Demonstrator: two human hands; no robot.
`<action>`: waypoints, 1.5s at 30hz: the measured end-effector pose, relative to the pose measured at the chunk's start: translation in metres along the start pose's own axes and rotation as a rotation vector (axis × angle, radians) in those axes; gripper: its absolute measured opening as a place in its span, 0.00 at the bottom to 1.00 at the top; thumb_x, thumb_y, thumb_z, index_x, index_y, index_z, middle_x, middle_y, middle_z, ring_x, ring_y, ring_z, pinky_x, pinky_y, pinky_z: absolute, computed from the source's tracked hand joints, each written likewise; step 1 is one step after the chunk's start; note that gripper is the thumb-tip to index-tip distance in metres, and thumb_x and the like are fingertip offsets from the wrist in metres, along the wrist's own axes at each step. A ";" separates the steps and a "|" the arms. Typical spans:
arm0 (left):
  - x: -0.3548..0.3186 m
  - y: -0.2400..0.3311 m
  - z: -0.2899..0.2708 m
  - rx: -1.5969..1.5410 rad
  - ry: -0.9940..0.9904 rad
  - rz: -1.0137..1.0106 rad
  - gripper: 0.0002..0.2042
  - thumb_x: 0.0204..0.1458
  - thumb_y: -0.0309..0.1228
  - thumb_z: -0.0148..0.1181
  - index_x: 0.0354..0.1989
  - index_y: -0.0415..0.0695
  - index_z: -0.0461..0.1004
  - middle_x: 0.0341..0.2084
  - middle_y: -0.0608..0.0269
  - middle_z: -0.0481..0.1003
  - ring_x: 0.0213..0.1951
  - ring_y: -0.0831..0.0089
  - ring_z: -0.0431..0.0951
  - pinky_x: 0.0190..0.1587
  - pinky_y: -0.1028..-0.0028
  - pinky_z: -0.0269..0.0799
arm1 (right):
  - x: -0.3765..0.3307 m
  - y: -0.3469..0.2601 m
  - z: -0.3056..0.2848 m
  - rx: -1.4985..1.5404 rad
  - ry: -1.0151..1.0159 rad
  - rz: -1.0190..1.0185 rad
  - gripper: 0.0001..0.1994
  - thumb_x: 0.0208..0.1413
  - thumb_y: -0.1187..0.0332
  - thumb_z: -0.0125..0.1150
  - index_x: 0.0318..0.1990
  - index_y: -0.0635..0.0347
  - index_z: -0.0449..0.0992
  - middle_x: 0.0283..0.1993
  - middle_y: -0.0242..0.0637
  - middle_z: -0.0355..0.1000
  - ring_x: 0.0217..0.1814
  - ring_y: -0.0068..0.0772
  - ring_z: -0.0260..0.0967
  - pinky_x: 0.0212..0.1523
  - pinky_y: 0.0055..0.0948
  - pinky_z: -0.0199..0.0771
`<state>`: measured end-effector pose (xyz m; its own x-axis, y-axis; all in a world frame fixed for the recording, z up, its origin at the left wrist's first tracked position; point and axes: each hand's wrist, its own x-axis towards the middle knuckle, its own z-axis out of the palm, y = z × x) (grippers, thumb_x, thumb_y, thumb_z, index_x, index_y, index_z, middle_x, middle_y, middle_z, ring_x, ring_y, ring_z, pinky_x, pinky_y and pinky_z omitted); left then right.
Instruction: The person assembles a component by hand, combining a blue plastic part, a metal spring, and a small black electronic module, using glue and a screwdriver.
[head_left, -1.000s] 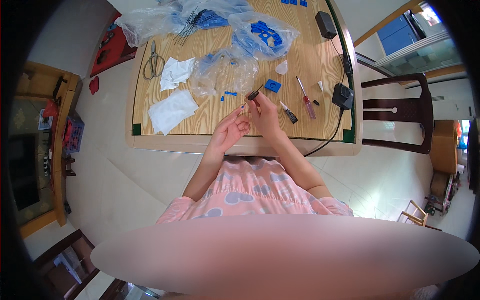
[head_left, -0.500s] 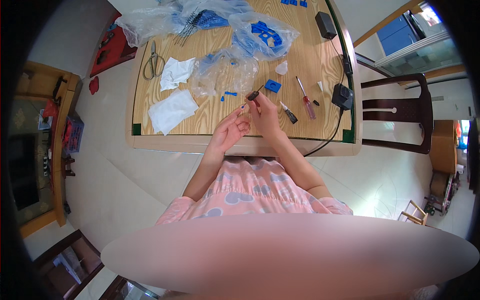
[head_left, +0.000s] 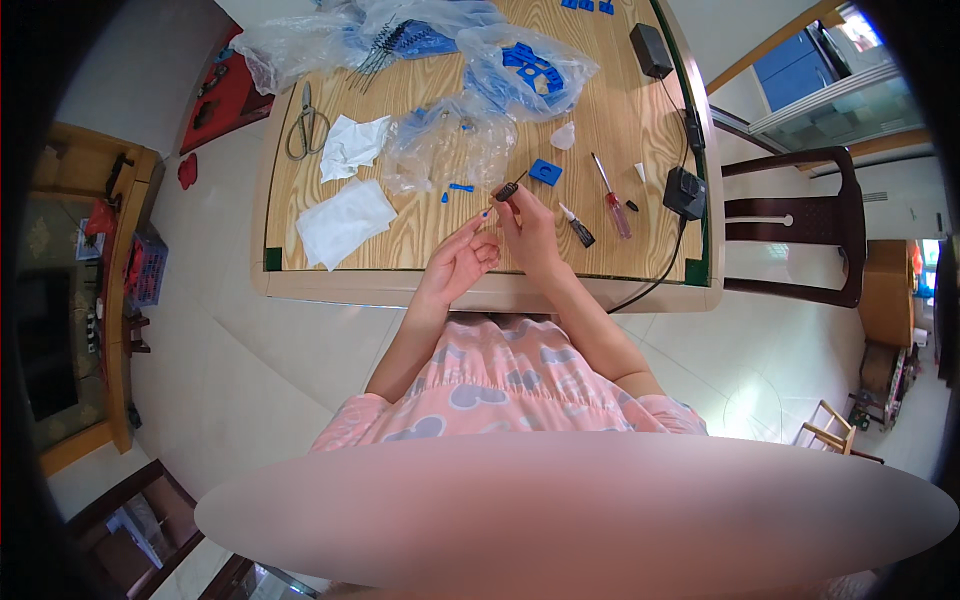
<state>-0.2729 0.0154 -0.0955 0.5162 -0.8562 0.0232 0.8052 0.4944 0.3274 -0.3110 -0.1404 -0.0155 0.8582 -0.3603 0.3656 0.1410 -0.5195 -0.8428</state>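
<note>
Black small part [head_left: 507, 190]: we pinch it in our right hand [head_left: 530, 232], above the worktop [head_left: 420, 235].
Left hand [head_left: 462, 262]: we keep it open, fingers loose, holding nothing.

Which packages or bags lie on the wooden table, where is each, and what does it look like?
Clear plastic bag of blue parts: far centre, crumpled.
Clear empty-looking plastic bag: just beyond the hands, crinkled.
Large clear plastic bag: far left corner, holding dark thin rods.
No readable labels, signs or screens on the table.

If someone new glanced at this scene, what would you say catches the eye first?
Two bare hands meet at the near edge of the wooden table: the right hand pinches a small dark part and the left hand reaches its fingertips toward it. Behind them lie crumpled clear plastic bags with blue pieces, and a red-handled screwdriver to the right.
</note>
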 end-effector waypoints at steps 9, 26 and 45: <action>0.000 0.001 0.003 0.014 -0.001 -0.001 0.20 0.64 0.37 0.44 0.63 0.46 0.62 0.47 0.55 0.73 0.46 0.67 0.72 0.52 0.64 0.66 | 0.000 -0.002 -0.001 0.003 0.001 0.006 0.04 0.56 0.73 0.56 0.38 0.62 0.72 0.32 0.44 0.72 0.32 0.47 0.70 0.32 0.39 0.69; 0.001 0.001 0.003 0.013 0.030 -0.010 0.19 0.65 0.37 0.42 0.62 0.47 0.64 0.46 0.56 0.74 0.45 0.67 0.73 0.50 0.64 0.67 | 0.000 0.001 -0.001 -0.058 -0.015 -0.037 0.06 0.58 0.78 0.54 0.42 0.66 0.73 0.31 0.39 0.72 0.30 0.29 0.70 0.32 0.27 0.70; 0.001 0.001 0.000 -0.013 -0.005 -0.013 0.19 0.65 0.37 0.42 0.62 0.47 0.64 0.47 0.57 0.74 0.47 0.68 0.72 0.52 0.64 0.66 | 0.002 -0.001 0.001 -0.006 -0.009 -0.003 0.04 0.56 0.74 0.56 0.38 0.62 0.71 0.31 0.44 0.71 0.31 0.48 0.69 0.31 0.39 0.69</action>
<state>-0.2715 0.0149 -0.0948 0.5040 -0.8634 0.0233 0.8158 0.4847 0.3155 -0.3090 -0.1395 -0.0140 0.8624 -0.3512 0.3646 0.1409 -0.5253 -0.8392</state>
